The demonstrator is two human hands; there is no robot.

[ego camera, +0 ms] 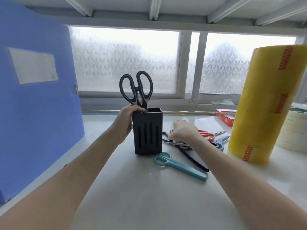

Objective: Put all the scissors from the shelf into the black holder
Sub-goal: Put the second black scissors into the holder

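A black slotted holder (147, 131) stands upright on the white shelf, with black-and-grey scissors (137, 87) standing in it, handles up. My left hand (127, 121) grips the holder's left wall and rim. To the right, my right hand (183, 132) closes on the handle end of black sheathed scissors (191, 152) that lie flat on the shelf. Teal scissors (178, 165) lie in front of them. Red-handled scissors (207, 135) and blue-handled scissors (221, 141) lie behind my right wrist.
A tall blue file box (36, 97) stands at the left. A big yellow tape roll stack (264, 103) stands at the right, with pale tape rolls (294, 131) behind it and a red box (226, 116) near the window. Frosted window panes close the back.
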